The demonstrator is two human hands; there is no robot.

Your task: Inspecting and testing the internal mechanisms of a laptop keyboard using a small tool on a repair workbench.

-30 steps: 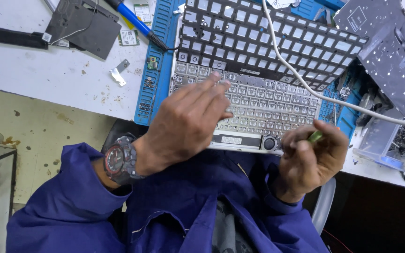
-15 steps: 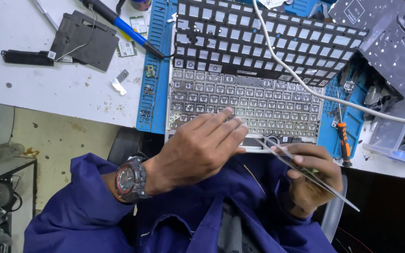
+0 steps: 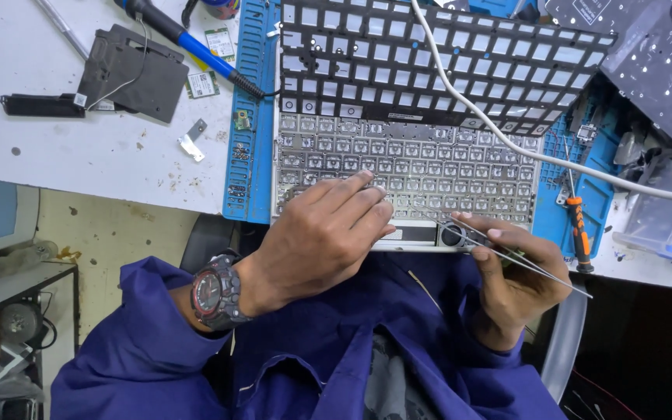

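Note:
A bare keyboard plate without keycaps lies on a blue work mat, and a black key frame sits just beyond it. My left hand, with a red and black watch at the wrist, rests flat on the plate's near left edge, fingers together and holding nothing. My right hand grips thin metal tweezers at the plate's near right corner; their tips point left over the lowest key row.
A white cable crosses the frame and plate. An orange-handled screwdriver lies on the mat at right. A blue-handled soldering iron, black covers and small circuit boards sit on the white table at left. Grey panels are at right.
My left hand slid down to the plate's near edge. My right hand turned the tweezers out so they now lie along the bottom row. The view shifted left.

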